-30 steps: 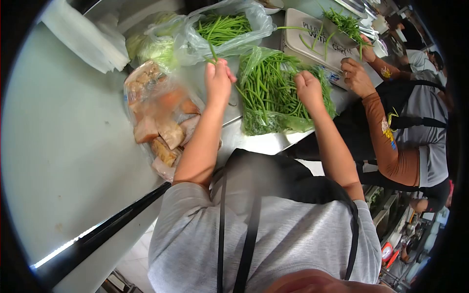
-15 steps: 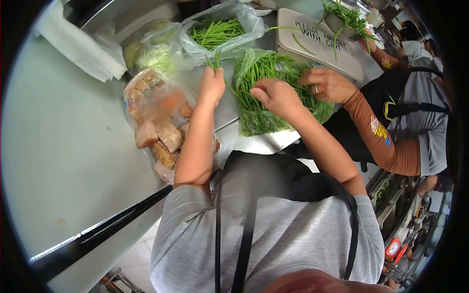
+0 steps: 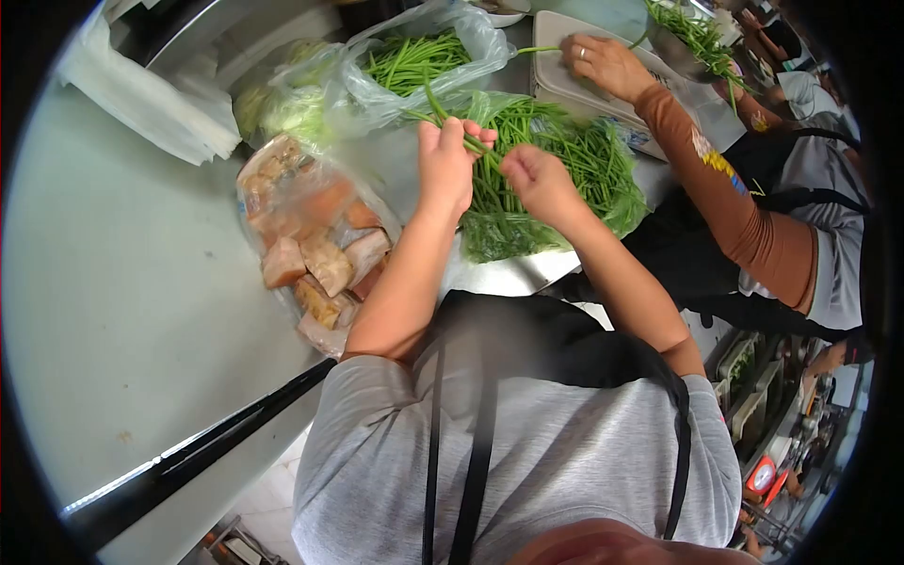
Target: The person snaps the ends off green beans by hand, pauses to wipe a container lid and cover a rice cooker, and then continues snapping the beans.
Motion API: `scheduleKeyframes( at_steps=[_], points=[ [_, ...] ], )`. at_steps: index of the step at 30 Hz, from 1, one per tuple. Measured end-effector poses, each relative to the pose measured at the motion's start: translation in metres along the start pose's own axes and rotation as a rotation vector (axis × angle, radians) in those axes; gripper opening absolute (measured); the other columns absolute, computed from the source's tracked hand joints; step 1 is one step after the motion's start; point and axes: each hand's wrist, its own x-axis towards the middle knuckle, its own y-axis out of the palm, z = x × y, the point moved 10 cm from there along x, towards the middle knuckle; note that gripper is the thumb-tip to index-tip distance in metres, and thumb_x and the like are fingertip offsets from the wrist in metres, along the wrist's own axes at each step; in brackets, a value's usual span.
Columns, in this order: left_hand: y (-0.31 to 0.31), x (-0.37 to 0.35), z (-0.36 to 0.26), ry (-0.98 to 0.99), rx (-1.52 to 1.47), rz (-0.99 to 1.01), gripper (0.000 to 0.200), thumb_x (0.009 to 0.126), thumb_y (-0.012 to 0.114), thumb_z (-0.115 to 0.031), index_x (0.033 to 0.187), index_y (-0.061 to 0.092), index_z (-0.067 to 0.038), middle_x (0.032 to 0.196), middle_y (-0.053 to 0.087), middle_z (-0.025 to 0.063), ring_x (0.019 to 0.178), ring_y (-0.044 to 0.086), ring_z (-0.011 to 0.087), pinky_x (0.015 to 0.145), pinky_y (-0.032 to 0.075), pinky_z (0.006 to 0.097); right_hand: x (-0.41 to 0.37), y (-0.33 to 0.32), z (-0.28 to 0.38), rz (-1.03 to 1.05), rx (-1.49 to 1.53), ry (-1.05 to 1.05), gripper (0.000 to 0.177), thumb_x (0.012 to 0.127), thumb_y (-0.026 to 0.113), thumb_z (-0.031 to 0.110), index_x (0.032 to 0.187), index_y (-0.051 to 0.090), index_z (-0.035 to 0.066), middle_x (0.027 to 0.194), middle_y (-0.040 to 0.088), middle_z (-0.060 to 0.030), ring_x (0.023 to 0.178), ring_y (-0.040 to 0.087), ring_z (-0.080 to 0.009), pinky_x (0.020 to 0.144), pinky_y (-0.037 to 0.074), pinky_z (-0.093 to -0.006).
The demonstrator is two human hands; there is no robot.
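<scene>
My left hand (image 3: 450, 165) is closed on green beans (image 3: 434, 102), whose ends stick out above the fingers. Just right of it, my right hand (image 3: 539, 184) pinches the other end of the beans. Both hands are over the near left part of an open plastic bag of long green beans (image 3: 593, 169). Behind my left hand stands a second clear bag (image 3: 490, 58) with cut green beans (image 3: 414, 64) in it.
At left lies a bag of meat chunks (image 3: 325, 259), with a bag of pale green vegetables (image 3: 292, 108) behind. A co-worker's hand (image 3: 607, 68) is over a lidded box (image 3: 556, 80) at right. A white cloth (image 3: 151, 94) hangs at the far left.
My left hand has moved right, and my right hand slightly, so they now nearly meet at the beans. The co-worker's hand has gone from the bean bag to the box.
</scene>
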Motion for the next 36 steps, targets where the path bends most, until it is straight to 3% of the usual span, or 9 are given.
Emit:
scheduleKeyframes(
  at_steps=[5,13,20,23,26,29,33,35,36],
  points=[
    [-0.029,0.011,0.042,-0.43,-0.098,0.107,0.009,0.084,0.04,-0.012,0.077,0.035,-0.009,0.063,0.043,0.003,0.051,0.04,0.0135,0.048,0.036,0.0257,0.014,-0.039,-0.022,-0.185,0.475,0.083,0.013,0.078,0.051,0.014,0.08,0.049,0.001,0.056,0.048,-0.0044,0.052,0.047,-0.0133,0.052,0.04,-0.027],
    [-0.023,-0.01,0.046,-0.553,0.486,0.372,0.007,0.081,0.044,-0.014,0.083,0.039,-0.01,0.06,0.04,-0.0011,0.045,0.035,0.0067,0.04,0.028,0.0207,0.01,-0.045,0.028,-0.156,-0.273,-0.22,0.022,0.073,0.055,0.01,0.094,0.053,0.006,0.084,0.053,-0.0139,0.073,0.053,-0.0252,0.064,0.043,-0.0319],
    [-0.014,-0.009,0.039,-0.438,0.836,0.492,0.013,0.082,0.044,-0.02,0.089,0.043,-0.009,0.067,0.043,-0.0019,0.055,0.038,0.0059,0.047,0.032,0.0202,0.008,-0.023,0.036,-0.048,-0.573,-0.264,0.009,0.072,0.054,0.013,0.077,0.053,0.005,0.073,0.054,-0.0133,0.069,0.053,-0.0309,0.06,0.043,-0.0365],
    [-0.011,0.005,0.036,-0.251,0.979,0.61,0.015,0.083,0.042,-0.019,0.093,0.044,-0.008,0.071,0.044,-0.0032,0.062,0.037,0.0051,0.054,0.034,0.0204,0.004,-0.018,0.033,-0.104,-0.37,-0.319,0.009,0.074,0.052,0.012,0.072,0.05,0.003,0.069,0.052,-0.0133,0.063,0.052,-0.0282,0.057,0.042,-0.0344],
    [-0.008,0.002,0.042,-0.449,0.831,0.689,0.015,0.083,0.042,-0.019,0.092,0.044,-0.006,0.075,0.046,-0.0021,0.067,0.041,0.0068,0.059,0.037,0.0222,0.009,-0.02,0.008,-0.105,-0.004,-0.127,0.01,0.077,0.047,0.011,0.071,0.047,0.003,0.063,0.048,-0.0095,0.055,0.048,-0.0216,0.052,0.04,-0.0302],
    [0.013,0.002,0.043,-0.342,0.859,0.796,0.017,0.082,0.043,-0.019,0.092,0.043,-0.004,0.078,0.046,-0.0004,0.072,0.042,0.0094,0.063,0.038,0.0243,0.009,-0.016,-0.028,-0.158,0.637,0.211,0.009,0.078,0.043,0.01,0.07,0.044,0.006,0.06,0.042,-0.0036,0.051,0.041,-0.0152,0.05,0.036,-0.0263],
    [0.01,0.009,0.055,-0.025,1.113,0.858,0.025,0.081,0.046,-0.02,0.098,0.041,-0.002,0.085,0.05,0.0067,0.077,0.049,0.0168,0.068,0.041,0.0285,0.017,-0.032,-0.031,-0.177,1.233,0.254,0.011,0.077,0.039,0.013,0.067,0.037,0.01,0.058,0.034,-0.0006,0.051,0.036,-0.0136,0.048,0.033,-0.0268],
    [-0.021,0.032,0.047,0.197,1.394,0.686,0.03,0.081,0.046,-0.02,0.106,0.04,-0.003,0.094,0.052,0.0081,0.08,0.052,0.0186,0.069,0.042,0.029,0.024,-0.05,-0.025,-0.086,1.193,0.226,0.02,0.079,0.036,0.018,0.061,0.039,0.009,0.057,0.039,-0.0018,0.051,0.038,-0.0135,0.046,0.032,-0.0278],
    [-0.036,0.043,0.019,0.141,1.634,0.436,0.038,0.078,0.05,-0.026,0.104,0.043,0.0,0.103,0.051,0.0168,0.093,0.05,0.0314,0.08,0.04,0.0363,0.026,-0.064,-0.025,-0.101,0.697,0.163,0.022,0.078,0.04,0.019,0.06,0.04,0.008,0.055,0.039,-0.0025,0.05,0.039,-0.0137,0.046,0.033,-0.0281]
  ],
)
